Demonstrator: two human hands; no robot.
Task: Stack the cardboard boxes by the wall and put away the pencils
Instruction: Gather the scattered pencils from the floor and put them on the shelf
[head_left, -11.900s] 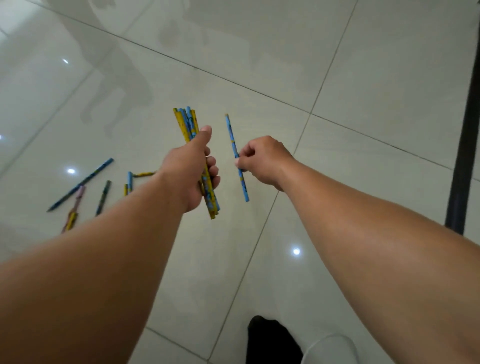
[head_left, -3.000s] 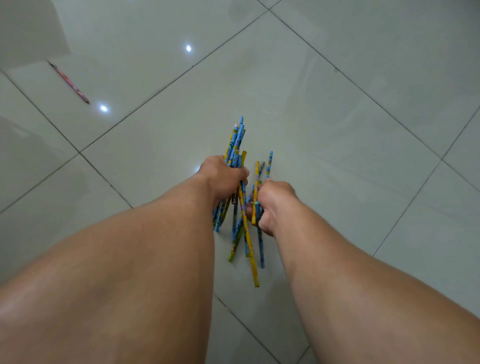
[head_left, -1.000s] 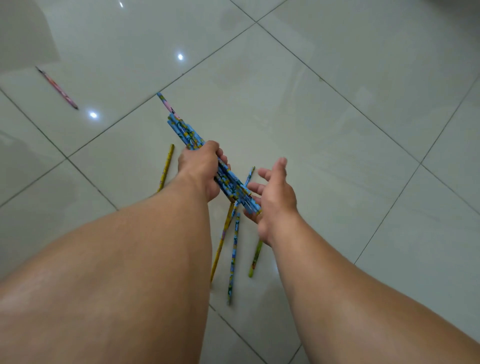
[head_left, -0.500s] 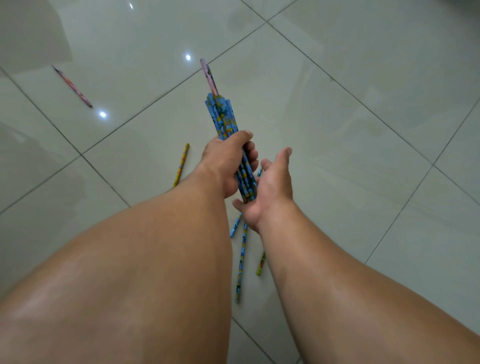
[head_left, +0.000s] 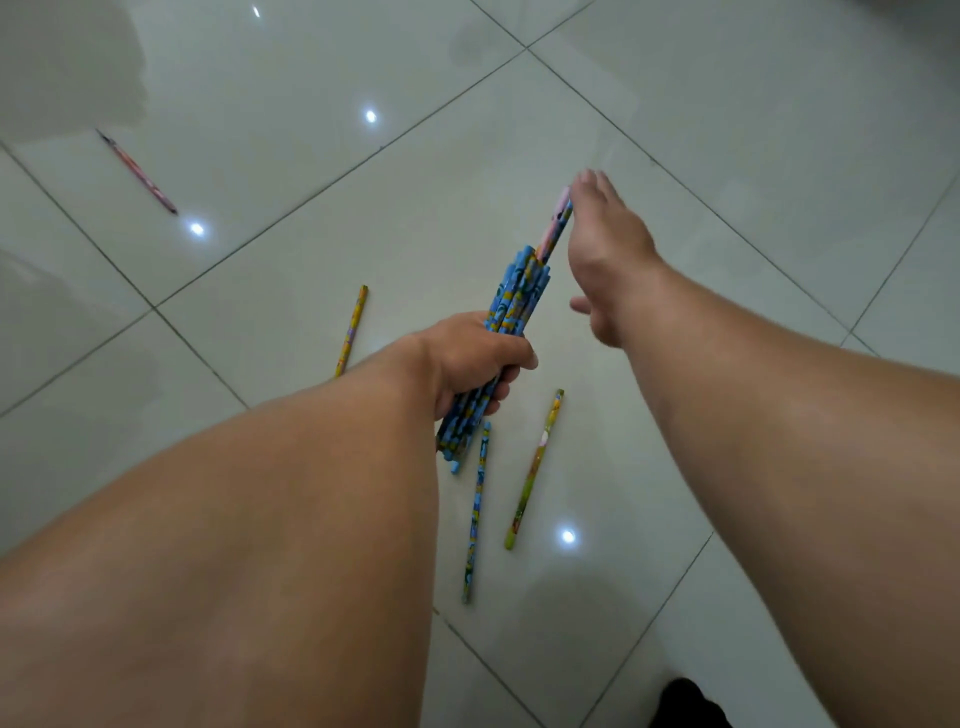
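Above the glossy pale tiled floor (head_left: 727, 130), the left hand (head_left: 475, 358) is clenching a bundle of blue patterned pencils (head_left: 511, 299), while the right hand (head_left: 605, 249) is stretching flat with loose fingers, its palm edge touching the pink pencil tip (head_left: 556, 218) jutting from the bundle. Around them a blue pencil (head_left: 477, 512), a green-yellow pencil (head_left: 535, 470) and a yellow pencil (head_left: 352, 330) are lying on the tiles, and a pink pencil (head_left: 137, 171) is lying well apart at far left.
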